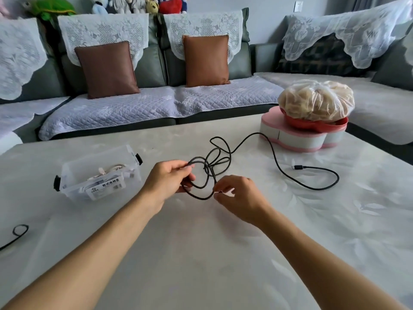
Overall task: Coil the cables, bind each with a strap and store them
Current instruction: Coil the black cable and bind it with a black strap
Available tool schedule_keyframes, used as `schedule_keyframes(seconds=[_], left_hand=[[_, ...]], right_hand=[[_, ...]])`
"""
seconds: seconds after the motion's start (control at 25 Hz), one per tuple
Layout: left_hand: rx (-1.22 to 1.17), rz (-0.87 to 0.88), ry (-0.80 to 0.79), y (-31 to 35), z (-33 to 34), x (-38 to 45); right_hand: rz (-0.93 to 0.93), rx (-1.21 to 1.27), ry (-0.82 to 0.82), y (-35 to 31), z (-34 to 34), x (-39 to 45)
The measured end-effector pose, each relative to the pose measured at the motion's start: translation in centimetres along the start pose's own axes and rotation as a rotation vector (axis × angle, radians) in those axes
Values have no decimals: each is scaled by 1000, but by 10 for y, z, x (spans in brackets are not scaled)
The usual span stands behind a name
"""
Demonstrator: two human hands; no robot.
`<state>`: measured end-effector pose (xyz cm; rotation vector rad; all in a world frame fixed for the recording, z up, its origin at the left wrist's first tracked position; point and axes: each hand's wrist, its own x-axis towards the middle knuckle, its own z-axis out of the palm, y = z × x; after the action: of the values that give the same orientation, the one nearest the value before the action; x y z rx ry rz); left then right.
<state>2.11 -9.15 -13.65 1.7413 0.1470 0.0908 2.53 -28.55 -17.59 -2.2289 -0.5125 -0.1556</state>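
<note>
Fingers of the left hand [168, 179] grip black loops of the cable [209, 166]; the right hand [238, 195] pinches one loop. Right of the box [98, 175], the cable's loose end lies on the table [201, 253].

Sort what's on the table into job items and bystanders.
Job: black cable, held by left hand and right hand; clear storage box holding white cables; second black cable at the left edge.
Bystanders: pink heart-shaped box, bagged food on it.

Black cable [277, 163] in both hands, clear box [98, 175] beside.
</note>
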Motion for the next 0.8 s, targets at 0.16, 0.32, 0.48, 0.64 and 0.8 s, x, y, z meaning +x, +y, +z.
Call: schedule_keyframes(seconds=[0.16,0.32,0.48,0.64,0.8], left_hand=[[-10,44,-12,28,-46,-66],[9,149,-10,45,-82,-129],[-151,129,102,31,-99,-166],[-116,129,366,8,-116,-187],[126,204,393,5,-124,-213]], right_hand=[[-145,-69,83,-31,-14,-29],[-253,-322,-84,-82,-12,-53],[-144,-133,-200,-116,7,-75],[43,82,-176,-139,9,-100],[123,269,-131,-168,3,-119]])
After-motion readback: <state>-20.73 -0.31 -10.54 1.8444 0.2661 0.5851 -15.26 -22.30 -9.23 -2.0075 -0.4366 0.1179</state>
